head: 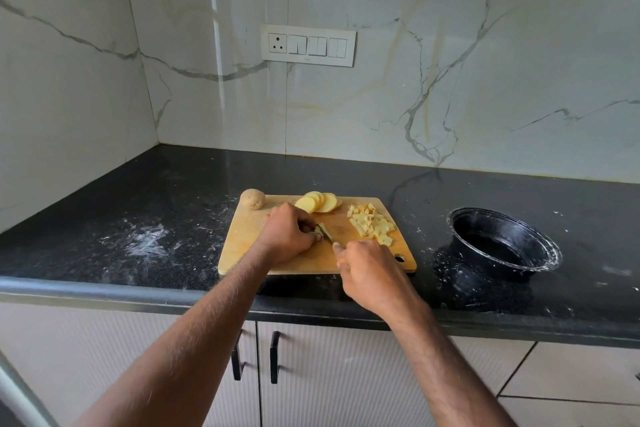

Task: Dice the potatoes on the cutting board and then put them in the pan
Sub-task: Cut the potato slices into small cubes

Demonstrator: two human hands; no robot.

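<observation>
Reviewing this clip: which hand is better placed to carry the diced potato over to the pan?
Probably the right hand: the diced pile and the pan both lie on its side, though it grips the knife.

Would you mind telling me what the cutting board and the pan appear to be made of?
The cutting board looks like light wood or bamboo, matte, with faint grain. The pan seems dark metal or enamel, its black rim glossy and flecked white; I cannot tell which.
</observation>
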